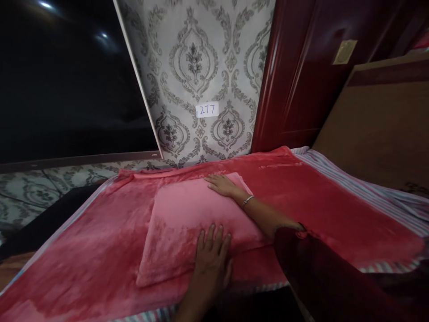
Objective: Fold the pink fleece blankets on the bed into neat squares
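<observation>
Pink rectangular piece of soft plush fabric (181,203) lies flat and slightly askew on a wide red plush blanket (301,192), near the middle of the head view; whether it is a folded cloth or a thin cushion, I cannot tell. Its nap looks pale and smooth over the upper part and darker, almost red, in brushed patches toward the near edge. Both of the person's hands lie on it, palms down. The right hand (220,184) rests near its far edge with the fingers reaching leftward, and the left hand (211,250) is set near the closer edge, fingers slightly spread and pointing away from the body. Neither hand is clenched or pinching anything; both are spread on the fabric, well apart from each other. A thin silver-coloured bracelet (248,201) circles the right wrist, and a dark maroon sleeve (321,264) covers the arm above it. Pale striped cloth (362,188) shows along the blanket's right side. Behind stands a wall with grey patterned wallpaper (194,27), bearing a white paper label (207,109) marked 277, between a large black screen (67,80) at left and a glossy dark red wooden panel (284,89) at right, with a brown cardboard sheet or box (378,116) beside the panel.
</observation>
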Available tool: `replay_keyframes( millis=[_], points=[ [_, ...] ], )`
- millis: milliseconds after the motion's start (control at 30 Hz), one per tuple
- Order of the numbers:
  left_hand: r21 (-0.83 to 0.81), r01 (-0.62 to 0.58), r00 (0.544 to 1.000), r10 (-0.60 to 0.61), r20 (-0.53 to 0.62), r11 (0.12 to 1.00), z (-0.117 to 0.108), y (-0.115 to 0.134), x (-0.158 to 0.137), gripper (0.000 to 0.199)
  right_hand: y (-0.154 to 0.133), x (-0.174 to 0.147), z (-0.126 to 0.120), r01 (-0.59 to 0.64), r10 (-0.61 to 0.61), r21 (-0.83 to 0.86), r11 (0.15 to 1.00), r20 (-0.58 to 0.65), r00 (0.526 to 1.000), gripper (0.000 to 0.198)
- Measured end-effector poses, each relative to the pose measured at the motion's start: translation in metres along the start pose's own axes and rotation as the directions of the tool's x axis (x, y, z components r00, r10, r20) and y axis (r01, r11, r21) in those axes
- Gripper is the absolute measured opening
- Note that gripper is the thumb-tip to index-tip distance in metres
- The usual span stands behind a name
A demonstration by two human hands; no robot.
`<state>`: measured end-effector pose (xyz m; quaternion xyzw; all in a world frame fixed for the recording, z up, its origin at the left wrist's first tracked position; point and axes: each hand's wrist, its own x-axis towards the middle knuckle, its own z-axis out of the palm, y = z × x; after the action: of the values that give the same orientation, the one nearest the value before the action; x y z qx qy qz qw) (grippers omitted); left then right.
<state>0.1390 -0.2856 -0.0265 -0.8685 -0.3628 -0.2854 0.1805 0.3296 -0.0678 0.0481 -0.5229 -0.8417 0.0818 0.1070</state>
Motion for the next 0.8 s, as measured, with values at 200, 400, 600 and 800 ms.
replay_keyframes(
  millis=[200,400,600,800],
  points=[
    [0.017,-0.013,1.0,0.013,0.009,1.0,-0.002,-0.006,0.0,0.063,-0.008,-0.049,-0.02,0.015,-0.017,-0.044,0.999,-0.047,0.999,0.06],
    [-0.096,-0.028,0.996,0.036,0.083,0.995,0.0,0.021,0.034,0.054,0.003,-0.107,-0.026,0.112,-0.112,0.012,0.994,0.011,0.994,0.057],
    [-0.163,-0.087,0.985,0.109,0.131,0.983,0.029,0.063,0.058,0.069,0.024,-0.105,-0.015,0.104,-0.107,0.053,0.993,0.055,0.993,0.056],
    [-0.103,-0.101,0.993,0.107,0.058,0.99,0.039,0.066,0.046,0.063,0.049,-0.072,-0.005,0.006,-0.006,0.018,1.0,0.03,1.0,0.061]
  ],
)
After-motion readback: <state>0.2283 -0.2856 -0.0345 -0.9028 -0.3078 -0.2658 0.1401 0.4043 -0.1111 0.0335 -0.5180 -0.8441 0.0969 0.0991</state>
